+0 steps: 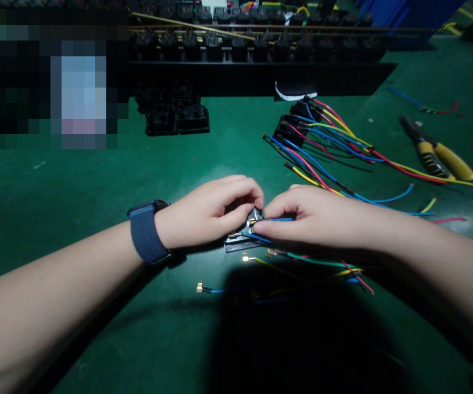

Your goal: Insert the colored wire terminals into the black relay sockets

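Observation:
My left hand (207, 210), with a dark watch on its wrist, closes its thumb and fingers on a small black plastic housing (242, 245) lying on the green table. My right hand (306, 213) pinches a blue wire (281, 220) at the housing, where a brass-coloured terminal shows between the two hands. A second blue wire (257, 237) also runs from the housing beneath my right fingers. Part of the housing is hidden by my fingers. Just in front of it lie loose wires with brass terminals, among them a yellow wire (263, 264) and a blue wire (220, 290).
Black housings with coloured wires (289, 128) lie beyond my right hand. Yellow-handled pliers (437, 150) rest at the right. Several bare black housings (177, 117) sit before a long black rack (257, 76) at the back. A blue bin (404, 22) stands at upper right.

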Demonstrator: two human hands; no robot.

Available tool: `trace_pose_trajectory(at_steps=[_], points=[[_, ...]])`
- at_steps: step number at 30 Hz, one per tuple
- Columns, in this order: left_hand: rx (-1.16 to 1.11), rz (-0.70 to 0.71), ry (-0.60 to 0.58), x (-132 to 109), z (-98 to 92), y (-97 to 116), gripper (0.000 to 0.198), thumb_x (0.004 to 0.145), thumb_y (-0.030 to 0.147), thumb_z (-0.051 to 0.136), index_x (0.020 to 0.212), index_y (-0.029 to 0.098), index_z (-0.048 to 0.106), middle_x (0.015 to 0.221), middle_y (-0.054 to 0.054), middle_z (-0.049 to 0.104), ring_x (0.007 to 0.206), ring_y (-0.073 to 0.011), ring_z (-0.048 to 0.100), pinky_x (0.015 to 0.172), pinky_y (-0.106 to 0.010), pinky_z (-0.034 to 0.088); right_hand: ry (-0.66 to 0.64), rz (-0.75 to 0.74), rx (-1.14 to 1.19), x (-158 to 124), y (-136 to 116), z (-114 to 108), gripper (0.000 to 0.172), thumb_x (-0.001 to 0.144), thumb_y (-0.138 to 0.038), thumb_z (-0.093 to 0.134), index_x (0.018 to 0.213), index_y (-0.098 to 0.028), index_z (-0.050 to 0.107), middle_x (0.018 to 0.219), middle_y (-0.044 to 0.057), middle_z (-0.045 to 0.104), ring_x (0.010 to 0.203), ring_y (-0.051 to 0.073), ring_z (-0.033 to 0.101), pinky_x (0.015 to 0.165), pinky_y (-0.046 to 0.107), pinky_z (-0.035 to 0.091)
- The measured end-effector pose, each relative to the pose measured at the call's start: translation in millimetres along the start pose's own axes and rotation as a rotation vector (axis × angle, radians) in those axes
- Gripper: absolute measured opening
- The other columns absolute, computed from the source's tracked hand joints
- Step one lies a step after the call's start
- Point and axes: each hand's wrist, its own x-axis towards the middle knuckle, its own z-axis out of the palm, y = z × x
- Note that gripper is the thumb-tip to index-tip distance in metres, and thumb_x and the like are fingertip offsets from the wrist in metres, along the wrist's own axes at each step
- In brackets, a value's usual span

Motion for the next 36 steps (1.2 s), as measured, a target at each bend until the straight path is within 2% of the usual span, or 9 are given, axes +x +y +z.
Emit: trace_pose_trajectory(at_steps=[5, 10, 16, 21, 26, 36], points=[[-0.063, 0.025, -0.025, -2.7, -3.3, 0.8, 0.019, 0.092, 0.030, 0.047, 0.099, 0.015, 0.057, 0.095, -0.004, 0.059, 0.087, -0.0146, 0.054, 0.079, -0.025, 0.043, -0.047, -0.069, 0.010, -1.5, 9.4, -5.1, 0.045, 0.089, -0.054, 0.042, 0.063, -0.019, 0.049, 0.059, -0.004, 0.038, 0.061, 0.011, 0.037, 0.058, 0.026, 0.027], [-0.060, 0.109, -0.023, -4.0, -3.3, 0.6, 0.027, 0.084, 0.031, 0.060, 0.105, 0.015, 0.054, 0.104, -0.007, 0.058, 0.097, -0.0170, 0.053, 0.088, -0.028, 0.044, -0.071, -0.084, 0.003, -1.9, 11.3, -7.0, 0.044, 0.091, -0.051, 0.038, 0.061, -0.019, 0.045, 0.059, -0.003, 0.037, 0.062, 0.012, 0.037, 0.060, 0.026, 0.029], [-0.039, 0.077, -0.018, -2.8, -1.3, 0.2, 0.029, 0.084, 0.031, 0.060, 0.107, 0.016, 0.051, 0.104, -0.005, 0.057, 0.095, -0.0156, 0.054, 0.085, -0.027, 0.045, -0.077, -0.095, 0.008, -2.7, 9.5, -9.0, 0.030, 0.090, -0.037, 0.042, 0.070, -0.019, 0.055, 0.065, -0.003, 0.047, 0.066, 0.012, 0.042, 0.063, 0.026, 0.030], [-0.020, 0.085, -0.003, -3.2, 0.0, 0.4, 0.028, 0.083, 0.029, 0.059, 0.106, 0.016, 0.050, 0.104, -0.005, 0.057, 0.095, -0.0154, 0.055, 0.086, -0.026, 0.045, -0.074, -0.081, -0.008, -3.2, 7.8, -10.3, 0.034, 0.090, -0.043, 0.042, 0.071, -0.018, 0.056, 0.066, -0.002, 0.049, 0.067, 0.013, 0.045, 0.062, 0.026, 0.031], [-0.024, 0.115, -0.016, -3.4, -0.4, -0.6, 0.029, 0.083, 0.029, 0.060, 0.107, 0.016, 0.050, 0.104, -0.006, 0.057, 0.094, -0.0153, 0.054, 0.084, -0.027, 0.046, -0.099, -0.107, -0.035, -3.7, 8.6, -11.4, 0.035, 0.089, -0.046, 0.043, 0.084, -0.018, 0.063, 0.074, 0.000, 0.056, 0.072, 0.015, 0.048, 0.063, 0.026, 0.033], [-0.026, 0.112, -0.005, -2.4, 0.0, -0.4, 0.029, 0.082, 0.028, 0.060, 0.106, 0.014, 0.051, 0.103, -0.005, 0.058, 0.094, -0.0149, 0.055, 0.083, -0.025, 0.046, -0.095, -0.138, -0.091, -3.8, 11.5, -11.0, 0.029, 0.088, -0.043, 0.047, 0.079, -0.019, 0.060, 0.067, -0.002, 0.052, 0.068, 0.013, 0.045, 0.059, 0.024, 0.031]])
